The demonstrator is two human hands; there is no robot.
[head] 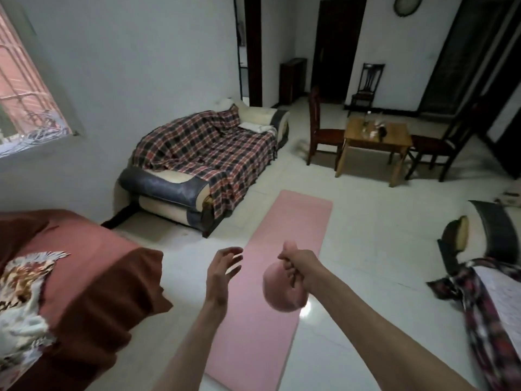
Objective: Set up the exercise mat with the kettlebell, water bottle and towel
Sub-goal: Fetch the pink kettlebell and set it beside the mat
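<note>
Pink kettlebell (283, 290) hanging over the pink exercise mat (277, 266)

The right hand (296, 266) has its fingers curled tight round the kettlebell's handle, thumb sticking up, and the bell dangles below the fist, off the floor, right above the mat's right edge. The left hand (224, 268) is empty with fingers spread loose, hovering by the mat's left edge. The mat lies flat on the pale tiled floor (366, 235), running toward a sofa (203, 162) covered by a plaid blanket, with a wooden table (376, 139) and chairs further back
</note>
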